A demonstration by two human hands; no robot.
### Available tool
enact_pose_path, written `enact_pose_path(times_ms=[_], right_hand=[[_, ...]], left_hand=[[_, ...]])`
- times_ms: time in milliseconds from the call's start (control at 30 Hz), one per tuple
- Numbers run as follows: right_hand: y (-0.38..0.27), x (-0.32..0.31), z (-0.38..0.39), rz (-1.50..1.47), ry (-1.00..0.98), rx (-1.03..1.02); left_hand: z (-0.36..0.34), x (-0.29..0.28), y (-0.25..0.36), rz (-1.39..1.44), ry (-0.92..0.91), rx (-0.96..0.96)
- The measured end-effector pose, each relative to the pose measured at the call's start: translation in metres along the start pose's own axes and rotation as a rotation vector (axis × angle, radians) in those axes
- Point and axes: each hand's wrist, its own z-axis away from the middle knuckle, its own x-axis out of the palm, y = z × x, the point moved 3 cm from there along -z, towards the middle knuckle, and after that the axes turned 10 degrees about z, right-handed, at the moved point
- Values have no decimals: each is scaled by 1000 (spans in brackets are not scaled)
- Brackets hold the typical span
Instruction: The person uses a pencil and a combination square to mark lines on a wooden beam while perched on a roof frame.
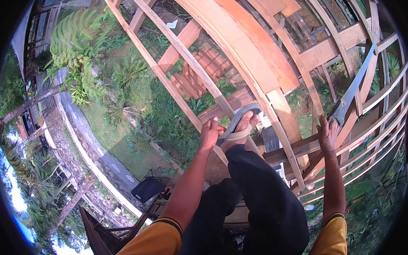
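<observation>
The work looked to be at a positioning stage, with the hand saw (356, 85) held ready among the timbers; whether its teeth met wood could not be told. The next move seemed to call for steady footing and a settled blade. The saw lay at the far right, its long axis slanting away from the person, tip up and rightward. The right hand (328, 134) had its grip closed around the handle. The left hand (210, 133) curled over a slim batten (169, 86) beside the sandalled foot (243, 122), its hold unclear.
</observation>
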Motion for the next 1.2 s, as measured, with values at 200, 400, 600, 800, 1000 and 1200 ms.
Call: enact_pose_path(times_ms=[200,400,600,800,1000,1200], right_hand=[[3,-6,6,58,-237,-29],[-13,-49,-33,-29,-461,95],[-51,-82,-59,-46,-447,212],[-155,-145,-110,-443,-249,345],[-282,-229,-247,-666,-252,248],[-364,-289,-354,-588,-228,134]], left_hand=[[-53,-106,136,63,147,192],[-59,-152,190,13,30,60],[-26,-199,269,-209,-18,-148],[39,-299,286,-545,101,-384],[3,-320,255,-338,102,-549],[-59,-170,477,70,13,-250]])
